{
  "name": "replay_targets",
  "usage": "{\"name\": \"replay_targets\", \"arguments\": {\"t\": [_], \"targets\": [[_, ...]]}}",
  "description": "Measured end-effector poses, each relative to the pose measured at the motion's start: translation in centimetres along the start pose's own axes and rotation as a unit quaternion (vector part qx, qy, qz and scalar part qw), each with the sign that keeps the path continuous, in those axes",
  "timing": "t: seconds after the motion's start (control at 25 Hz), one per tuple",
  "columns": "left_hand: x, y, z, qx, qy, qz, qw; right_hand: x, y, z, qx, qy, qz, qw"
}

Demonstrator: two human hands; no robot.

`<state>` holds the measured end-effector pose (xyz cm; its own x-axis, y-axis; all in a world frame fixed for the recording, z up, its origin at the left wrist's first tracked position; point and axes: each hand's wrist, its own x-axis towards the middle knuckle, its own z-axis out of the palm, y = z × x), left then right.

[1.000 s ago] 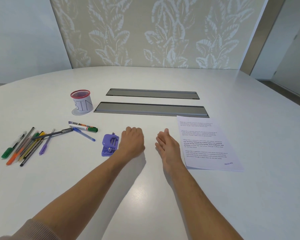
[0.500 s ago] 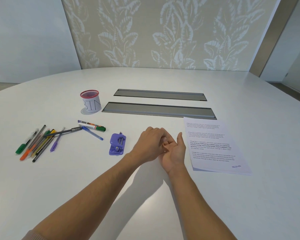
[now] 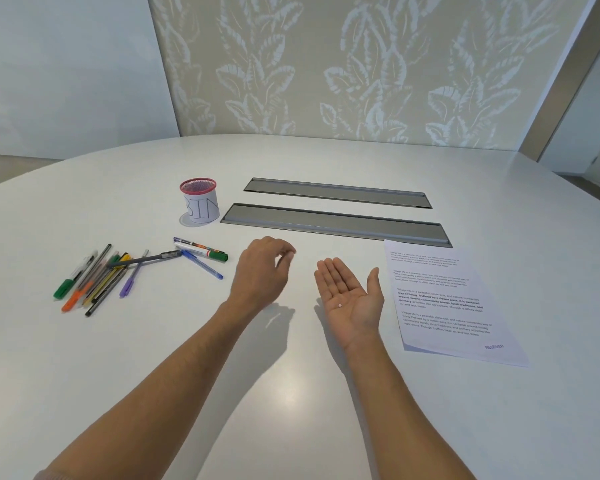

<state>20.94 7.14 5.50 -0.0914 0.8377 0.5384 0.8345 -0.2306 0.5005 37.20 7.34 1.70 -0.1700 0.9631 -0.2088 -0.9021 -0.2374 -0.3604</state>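
Where leaf-print wall (image 3: 361, 64) backs white table (image 3: 291, 393), right hand (image 3: 352, 299) fingers lie straight, left hand's (image 3: 260, 271) loosely curled.

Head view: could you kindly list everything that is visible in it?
Table: one, white, under everything.
Pens: about a dozen, mixed colours, left.
Cup: one, white with red rim, marked BIN, behind the pens.
Slots: two, grey, table centre.
Paper: one printed sheet showing, white, right.
Bit: one, tiny, white, on the right palm.
Left hand: fingers loosely curled, nothing seen in them.
Right hand: palm up, flat.
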Motion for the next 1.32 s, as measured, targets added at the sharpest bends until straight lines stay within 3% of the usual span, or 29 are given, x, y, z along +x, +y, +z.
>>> {"name": "replay_targets", "arguments": {"t": [0.32, 0.64, 0.84, 1.08, 1.32], "targets": [[0.5, -9.0, -2.0, 0.013, 0.021, -0.16, 0.987, 1.9, 1.9, 0.9, -0.029, -0.006, 0.009, 1.0], [0.4, -14.7, -2.0, 0.126, 0.034, -0.085, 0.988, 5.6, 4.6, 4.0, -0.063, -0.018, 0.007, 0.998], [2.1, -16.8, -2.4, 0.223, -0.039, -0.016, 0.974, 8.9, 6.8, 6.9, -0.077, -0.023, 0.008, 0.997], [3.6, -19.9, -0.6, 0.206, -0.083, -0.119, 0.968, 14.2, 10.4, 12.1, -0.095, -0.038, 0.019, 0.995], [3.6, -20.6, -0.1, 0.213, -0.119, -0.104, 0.964, 20.4, 14.2, 18.2, -0.123, -0.053, 0.029, 0.991]]}}
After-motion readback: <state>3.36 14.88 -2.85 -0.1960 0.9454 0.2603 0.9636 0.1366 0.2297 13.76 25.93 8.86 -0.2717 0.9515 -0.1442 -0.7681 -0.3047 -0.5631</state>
